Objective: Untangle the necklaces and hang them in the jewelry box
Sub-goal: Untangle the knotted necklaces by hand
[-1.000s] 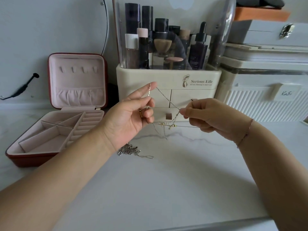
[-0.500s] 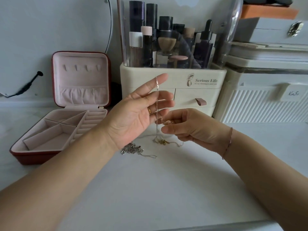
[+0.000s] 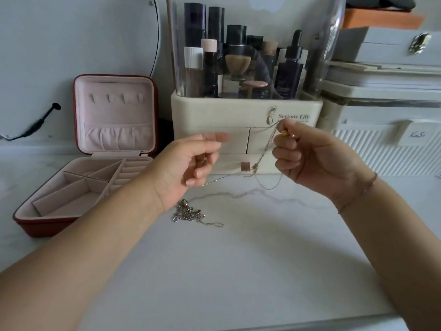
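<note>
Above the white bench [image 3: 238, 271], a person's right hand [image 3: 317, 163] pinches a thin gold necklace [image 3: 265, 151], which sags left to the left hand [image 3: 186, 166], fingers curled and blurred, its grip unclear. A silver necklace [image 3: 188, 214] lies heaped nearer; the open jewelry box [image 3: 114, 120] sits far left.

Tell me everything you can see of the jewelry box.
The jewelry box is square, dark red outside and lined in pale pink, soft-looking fabric. It stands open on the white counter, left of the cream organizer. Its lid is upright and has four small hooks above a gathered pocket. The base holds slanted dividers and a row of ring rolls. Nothing hangs in it yet.
</note>
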The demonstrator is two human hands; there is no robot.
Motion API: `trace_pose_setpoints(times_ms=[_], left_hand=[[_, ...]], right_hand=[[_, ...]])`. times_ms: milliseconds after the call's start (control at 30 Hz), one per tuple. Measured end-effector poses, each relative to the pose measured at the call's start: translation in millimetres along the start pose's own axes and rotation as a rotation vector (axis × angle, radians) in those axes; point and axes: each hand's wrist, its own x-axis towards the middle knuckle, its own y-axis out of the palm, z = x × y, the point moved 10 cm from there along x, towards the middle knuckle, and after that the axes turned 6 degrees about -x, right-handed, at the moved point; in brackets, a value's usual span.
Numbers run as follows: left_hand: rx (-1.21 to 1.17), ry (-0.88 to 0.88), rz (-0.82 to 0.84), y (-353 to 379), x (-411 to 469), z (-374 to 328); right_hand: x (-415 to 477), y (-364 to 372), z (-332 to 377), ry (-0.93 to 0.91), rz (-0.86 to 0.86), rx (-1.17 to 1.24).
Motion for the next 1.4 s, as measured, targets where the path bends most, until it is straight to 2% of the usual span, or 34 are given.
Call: trace_pose_setpoints(times_ms=[167,367,633,767,933,1133,1400], left_hand=[[0.390,-0.053,-0.100,-7.3,-4.4,11.2],[0.487,-0.049,-0.072,0.1,-5.4,17.4],[0.575,0.007,-0.008,15.1,-6.0,21.1],[0.486,-0.036,-0.019,15.1,-6.9,22.0],[0.271,0.005,0.016,17.7,-7.0,16.7],[0.234,-0.004,-0.033,10.3,-5.8,15.7],[0.089,-0.038,0.056,19.9,-8.7,16.6]], right_hand=[[-2.1,-4.0,10.2,-0.049,0.009,0.039],[-2.9,4.5,12.0,-0.101,0.017,-0.123],[-4.0,31.2,-1.8,-0.044,0.230,-0.119],[-4.1,29.5,-0.9,-0.040,0.219,-0.100],[-2.0,17.1,-2.9,-0.008,0.106,-0.148],[-0.5,7.5,-10.2,0.049,0.005,-0.245],[-0.5,-1.0,-20.4,0.108,-0.067,-0.278]])
